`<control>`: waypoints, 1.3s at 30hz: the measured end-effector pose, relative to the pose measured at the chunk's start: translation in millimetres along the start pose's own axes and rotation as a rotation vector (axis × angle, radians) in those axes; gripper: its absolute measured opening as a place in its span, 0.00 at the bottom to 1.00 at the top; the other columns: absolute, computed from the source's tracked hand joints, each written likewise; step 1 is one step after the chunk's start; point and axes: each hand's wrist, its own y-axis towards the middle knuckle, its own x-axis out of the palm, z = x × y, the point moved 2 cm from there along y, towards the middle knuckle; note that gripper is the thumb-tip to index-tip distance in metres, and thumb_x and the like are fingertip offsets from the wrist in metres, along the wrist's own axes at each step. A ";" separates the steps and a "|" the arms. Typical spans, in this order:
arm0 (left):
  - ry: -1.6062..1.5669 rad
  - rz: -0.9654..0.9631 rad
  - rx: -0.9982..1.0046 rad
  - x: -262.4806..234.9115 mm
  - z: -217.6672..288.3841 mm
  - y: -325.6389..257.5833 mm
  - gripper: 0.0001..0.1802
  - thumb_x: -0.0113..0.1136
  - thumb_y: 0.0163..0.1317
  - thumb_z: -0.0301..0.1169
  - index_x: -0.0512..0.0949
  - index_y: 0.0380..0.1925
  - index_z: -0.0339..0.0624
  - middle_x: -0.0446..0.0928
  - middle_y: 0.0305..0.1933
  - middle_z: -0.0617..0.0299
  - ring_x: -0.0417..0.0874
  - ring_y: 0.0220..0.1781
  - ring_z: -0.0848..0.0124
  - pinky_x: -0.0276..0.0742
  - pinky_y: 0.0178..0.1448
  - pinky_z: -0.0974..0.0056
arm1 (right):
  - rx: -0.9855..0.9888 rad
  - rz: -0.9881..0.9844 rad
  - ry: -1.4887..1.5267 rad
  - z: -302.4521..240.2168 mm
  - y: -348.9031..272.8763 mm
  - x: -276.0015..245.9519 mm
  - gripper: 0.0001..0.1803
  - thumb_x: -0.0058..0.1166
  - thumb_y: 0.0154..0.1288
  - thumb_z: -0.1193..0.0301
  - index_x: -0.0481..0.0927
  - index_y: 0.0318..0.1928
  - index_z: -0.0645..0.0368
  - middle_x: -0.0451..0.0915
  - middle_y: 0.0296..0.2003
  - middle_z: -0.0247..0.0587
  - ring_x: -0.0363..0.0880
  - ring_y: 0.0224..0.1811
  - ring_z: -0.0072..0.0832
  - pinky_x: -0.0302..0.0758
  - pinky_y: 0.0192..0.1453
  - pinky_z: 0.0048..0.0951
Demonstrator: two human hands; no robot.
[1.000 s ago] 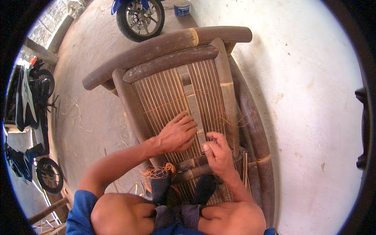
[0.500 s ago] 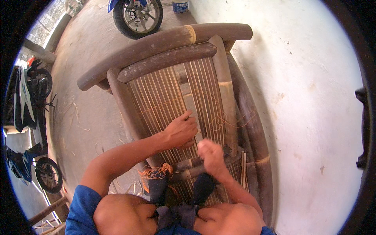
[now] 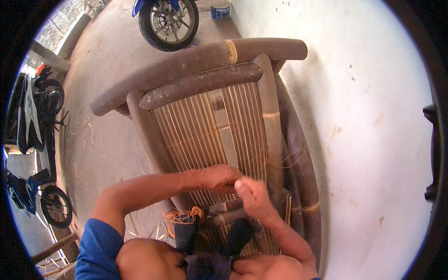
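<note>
A brown bamboo chair [image 3: 191, 58] lies before me, its panel of thin bamboo slats [image 3: 186, 123] between two thick poles. A gap runs lengthwise through the slats, right of the middle. Over the lower part of the panel, my left hand [image 3: 220, 178] is closed, its fingers mostly hidden. Against its fingertips is my right hand [image 3: 254, 198], closed with the thumb uppermost. Whatever the two hands pinch is too small to make out. Thin orange cord [image 3: 275, 162] crosses the slats and loops loosely over the right pole.
A tangle of orange cord [image 3: 184, 215] lies by my left foot. Bamboo scraps [image 3: 156, 231] litter the floor there. A white wall [image 3: 368, 140] rises close on the right. Motorcycles [image 3: 39, 109] stand at left, and a motorcycle wheel [image 3: 169, 23] and a bucket [image 3: 220, 10] are beyond the chair.
My left hand has come down from the gap in the slats toward my right hand, and the two now meet. The right hand has moved slightly down. The view has shifted a little.
</note>
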 end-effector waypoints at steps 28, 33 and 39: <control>1.082 0.285 0.056 -172.8 16.4 -27.1 0.11 0.63 0.66 0.33 0.83 0.45 0.42 0.81 0.50 0.57 0.79 0.64 0.59 0.57 0.87 0.48 | -0.441 -0.268 -0.818 18.1 -35.3 33.6 0.23 0.61 0.73 0.52 0.83 0.36 0.63 0.82 0.38 0.51 0.84 0.41 0.48 0.80 0.51 0.47; 1.047 0.248 -0.003 -170.6 13.0 -29.1 0.13 0.66 0.61 0.35 0.82 0.45 0.45 0.81 0.52 0.58 0.78 0.64 0.59 0.54 0.87 0.45 | -0.143 0.064 -0.801 -23.7 22.3 -7.5 0.26 0.56 0.76 0.49 0.83 0.56 0.61 0.86 0.38 0.54 0.88 0.35 0.50 0.85 0.39 0.47; 1.054 0.223 -0.073 -168.1 13.3 -22.5 0.15 0.67 0.56 0.36 0.82 0.42 0.44 0.81 0.50 0.58 0.78 0.63 0.58 0.54 0.87 0.44 | -0.111 0.074 -1.040 -25.0 106.9 -11.9 0.21 0.57 0.75 0.53 0.81 0.58 0.54 0.87 0.28 0.53 0.88 0.30 0.53 0.85 0.34 0.51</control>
